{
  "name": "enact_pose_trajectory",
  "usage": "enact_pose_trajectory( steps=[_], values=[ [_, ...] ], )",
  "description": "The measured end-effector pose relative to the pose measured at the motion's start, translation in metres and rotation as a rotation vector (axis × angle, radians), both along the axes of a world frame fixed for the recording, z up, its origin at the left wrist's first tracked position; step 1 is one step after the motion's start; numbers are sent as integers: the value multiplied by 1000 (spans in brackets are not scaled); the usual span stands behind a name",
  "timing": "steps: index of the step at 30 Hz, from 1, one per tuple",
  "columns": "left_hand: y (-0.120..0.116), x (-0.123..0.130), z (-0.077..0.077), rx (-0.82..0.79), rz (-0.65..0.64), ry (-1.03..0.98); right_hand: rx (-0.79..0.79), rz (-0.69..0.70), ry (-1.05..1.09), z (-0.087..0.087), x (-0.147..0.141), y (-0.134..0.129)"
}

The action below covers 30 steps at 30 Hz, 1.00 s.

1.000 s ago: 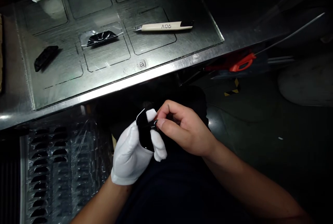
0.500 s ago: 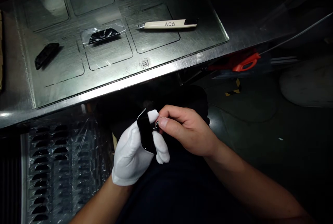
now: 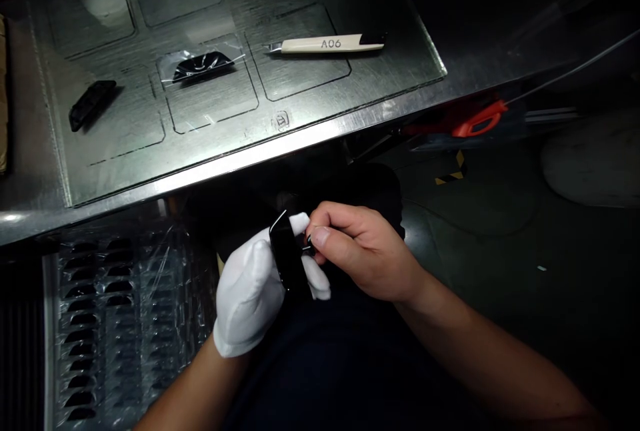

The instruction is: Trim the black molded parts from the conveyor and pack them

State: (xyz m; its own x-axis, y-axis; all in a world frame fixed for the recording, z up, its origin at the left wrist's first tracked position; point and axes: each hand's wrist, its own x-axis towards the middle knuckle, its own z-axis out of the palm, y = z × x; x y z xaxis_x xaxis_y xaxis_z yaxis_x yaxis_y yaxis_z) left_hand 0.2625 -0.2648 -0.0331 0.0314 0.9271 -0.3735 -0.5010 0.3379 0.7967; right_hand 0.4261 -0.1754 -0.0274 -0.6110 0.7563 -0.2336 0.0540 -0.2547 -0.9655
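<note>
Glossy black curved plastic part [image 3: 283, 252] gripped in white-gloved left hand [image 3: 255, 291], picked at by pinching bare right hand [image 3: 360, 254] at frame centre; film removal judged unfinished

The gloved left hand [image 3: 253, 297] is gripping a glossy black part [image 3: 285, 254] at lower centre. The bare right hand [image 3: 363, 254] is pinching its edge, below the steel table [image 3: 310, 131].

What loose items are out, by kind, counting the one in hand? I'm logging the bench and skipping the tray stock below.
Black parts: 3 – one held in the gloved left hand at, pinched by the bare right hand; one bare; one in clear wrap.
Tweezers: 1
Orange-handled tool: 1
Total: 5
</note>
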Motion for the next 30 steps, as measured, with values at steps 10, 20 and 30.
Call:
enact_pose_trajectory(
  steps=[10, 20, 30],
  values=[
    [24, -14, 17, -14, 244, 805, 78, 80, 32, -6, 2, -1],
    [26, -11, 18, -26, 383, 818, 13, 89, 128, -9, 5, -3],
    [6, -33, 21, -155, -144, 650, 228, 74, -47, -15, 5, -7]
  ],
)
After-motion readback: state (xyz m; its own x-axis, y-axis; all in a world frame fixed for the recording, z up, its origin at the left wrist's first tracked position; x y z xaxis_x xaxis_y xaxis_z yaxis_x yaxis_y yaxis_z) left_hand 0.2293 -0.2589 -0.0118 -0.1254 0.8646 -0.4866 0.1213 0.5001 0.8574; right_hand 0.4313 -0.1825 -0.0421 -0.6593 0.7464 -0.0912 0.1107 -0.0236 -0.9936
